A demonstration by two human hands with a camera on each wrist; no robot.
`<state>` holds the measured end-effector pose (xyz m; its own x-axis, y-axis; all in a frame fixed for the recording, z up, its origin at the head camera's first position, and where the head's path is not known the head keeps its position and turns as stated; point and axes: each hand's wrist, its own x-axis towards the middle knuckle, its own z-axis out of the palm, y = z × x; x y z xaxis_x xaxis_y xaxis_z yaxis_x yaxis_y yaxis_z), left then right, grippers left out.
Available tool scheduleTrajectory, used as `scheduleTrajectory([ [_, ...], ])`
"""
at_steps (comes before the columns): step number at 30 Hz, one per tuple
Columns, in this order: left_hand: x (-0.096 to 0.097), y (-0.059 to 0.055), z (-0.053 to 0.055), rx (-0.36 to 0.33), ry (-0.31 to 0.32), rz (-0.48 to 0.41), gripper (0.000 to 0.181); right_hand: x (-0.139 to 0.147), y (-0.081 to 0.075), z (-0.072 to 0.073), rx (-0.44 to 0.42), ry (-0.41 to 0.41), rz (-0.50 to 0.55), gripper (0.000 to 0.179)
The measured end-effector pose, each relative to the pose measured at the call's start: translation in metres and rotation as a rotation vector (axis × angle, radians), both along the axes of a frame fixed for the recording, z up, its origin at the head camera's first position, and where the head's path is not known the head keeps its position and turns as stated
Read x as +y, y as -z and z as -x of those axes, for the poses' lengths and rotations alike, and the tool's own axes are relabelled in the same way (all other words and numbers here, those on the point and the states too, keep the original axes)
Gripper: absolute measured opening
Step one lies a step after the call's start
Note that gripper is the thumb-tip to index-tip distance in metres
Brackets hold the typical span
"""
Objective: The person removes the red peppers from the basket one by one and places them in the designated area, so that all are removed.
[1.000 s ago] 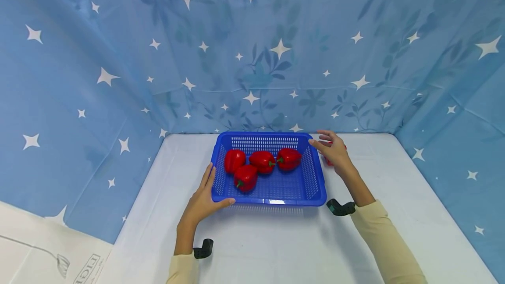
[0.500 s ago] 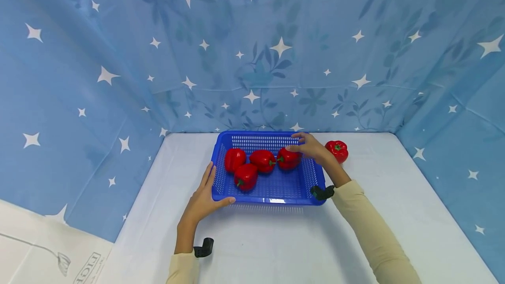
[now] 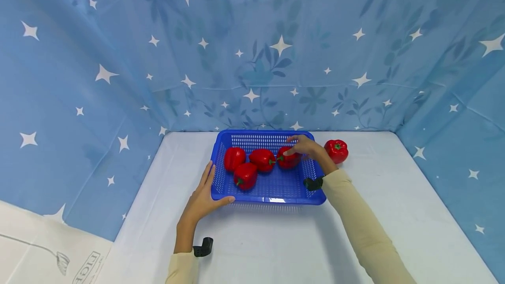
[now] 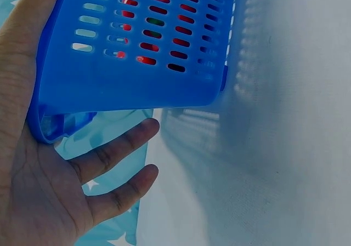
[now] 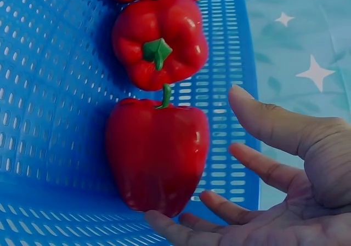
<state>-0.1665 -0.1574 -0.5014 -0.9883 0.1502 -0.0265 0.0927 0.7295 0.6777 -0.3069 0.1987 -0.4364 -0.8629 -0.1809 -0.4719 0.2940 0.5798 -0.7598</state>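
A blue plastic basket (image 3: 272,200) with slotted walls holds several red bell peppers. My left hand (image 3: 200,204) rests at its front left corner, fingers spread along the side and thumb at the front rim; in the left wrist view, the basket wall (image 4: 126,87) crosses in front of the palm. My right hand (image 3: 305,147) is inside the basket, over the rightmost bell pepper (image 3: 282,161), and hides part of it. In the right wrist view, its spread fingers lie beside that bell pepper (image 5: 159,153), a fingertip near or touching the lower end; the thumb stands apart.
Another red bell pepper (image 3: 336,151) stands on the white table (image 3: 268,244), right of the basket. Inside lie a left bell pepper (image 3: 234,158), a middle one and a front bell pepper (image 3: 245,176). A blue star-patterned curtain (image 3: 252,56) hangs behind.
My right hand has moved left, from the bell pepper outside the basket to the rightmost one inside, then lowered slightly. The outside bell pepper is now uncovered. My left hand stays put.
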Motion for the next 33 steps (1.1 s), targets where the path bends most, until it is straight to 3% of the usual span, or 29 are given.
scheduleTrajectory([
  [12, -0.001, -0.002, 0.001, 0.000, -0.009, -0.021, 0.121, -0.003, 0.005, 0.011, -0.050, -0.038, -0.063, 0.069],
  [21, 0.001, 0.001, 0.000, -0.007, -0.017, -0.024, 0.121, -0.004, 0.008, 0.010, -0.104, -0.093, -0.111, 0.079],
  [33, 0.003, 0.000, 0.001, -0.007, -0.024, -0.025, 0.120, -0.003, 0.023, 0.016, -0.162, -0.081, -0.058, 0.086],
])
